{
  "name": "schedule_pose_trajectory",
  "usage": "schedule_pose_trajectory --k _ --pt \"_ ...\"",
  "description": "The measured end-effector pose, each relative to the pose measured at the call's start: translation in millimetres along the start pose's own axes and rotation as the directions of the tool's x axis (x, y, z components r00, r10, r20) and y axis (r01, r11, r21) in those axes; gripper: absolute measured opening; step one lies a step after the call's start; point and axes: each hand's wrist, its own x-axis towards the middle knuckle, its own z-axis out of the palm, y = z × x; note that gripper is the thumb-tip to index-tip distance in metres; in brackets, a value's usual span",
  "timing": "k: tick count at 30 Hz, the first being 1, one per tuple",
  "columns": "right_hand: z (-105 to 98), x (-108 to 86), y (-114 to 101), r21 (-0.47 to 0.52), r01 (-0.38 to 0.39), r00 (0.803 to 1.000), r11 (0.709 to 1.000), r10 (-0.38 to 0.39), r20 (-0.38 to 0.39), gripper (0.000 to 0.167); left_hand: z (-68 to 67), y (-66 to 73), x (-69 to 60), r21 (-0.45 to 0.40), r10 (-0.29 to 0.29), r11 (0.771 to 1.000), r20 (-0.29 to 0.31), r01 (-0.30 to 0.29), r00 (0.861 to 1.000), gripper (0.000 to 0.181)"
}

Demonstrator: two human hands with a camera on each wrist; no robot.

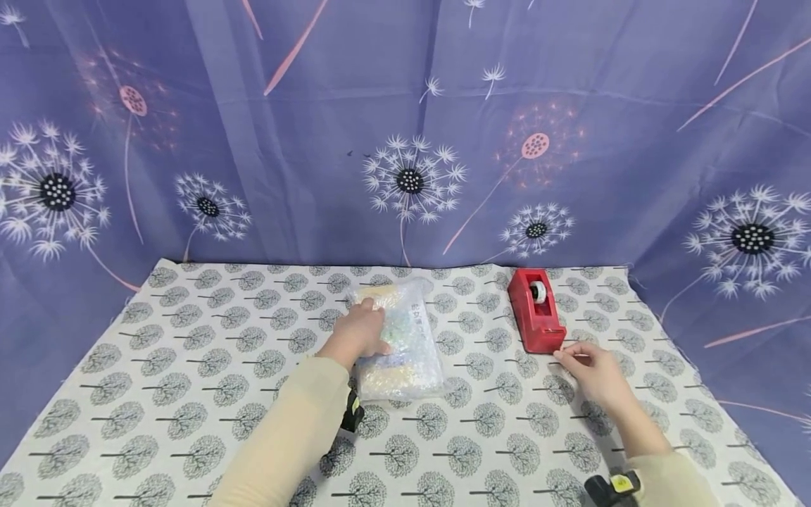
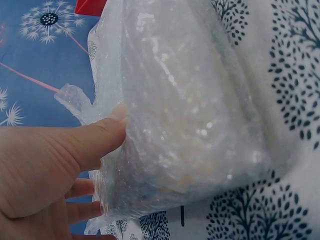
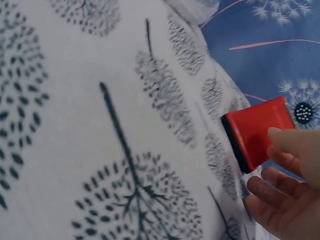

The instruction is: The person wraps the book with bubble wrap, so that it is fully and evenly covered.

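A bubble-wrapped package (image 1: 405,334) lies flat on the table left of centre, yellowish at its ends. My left hand (image 1: 364,329) rests on its left part, thumb and fingers spread; in the left wrist view, the thumb (image 2: 102,137) touches the shiny wrap (image 2: 180,100). A red tape dispenser (image 1: 531,317) with a white roll (image 1: 538,291) stands at the back right. At its front lower corner, my right hand (image 1: 595,373) has thumb and forefinger together, seemingly pinching the end of clear tape, which barely shows. The right wrist view shows this hand (image 3: 285,185) against the red dispenser (image 3: 257,132).
A white cloth (image 1: 209,394) printed with grey trees covers the table. Behind it and at both sides hangs a purple-blue curtain (image 1: 304,176) with dandelions. Black camera mounts sit on both wrists, the right one (image 1: 611,487) near the front edge.
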Motion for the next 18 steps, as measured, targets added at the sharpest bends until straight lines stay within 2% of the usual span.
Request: schedule_pose_trajectory --k 7,13,18 --pt "-11.6 -9.3 -6.6 0.127 0.028 1.000 0.992 -0.027 -0.013 0.035 -0.1 -1.1 0.5 -0.004 0.011 1.000 -0.013 -0.011 1.000 0.081" --pt "-13.6 -10.5 -6.8 0.212 0.052 0.999 0.976 -0.051 -0.011 0.035 0.4 -2.5 1.2 -0.017 0.021 1.000 -0.018 -0.022 1.000 0.081" --pt "-15.2 -12.0 -10.3 0.259 0.044 0.999 0.965 -0.038 -0.025 0.036 1.7 -2.1 1.2 -0.028 0.023 0.999 -0.021 -0.023 1.000 0.081"
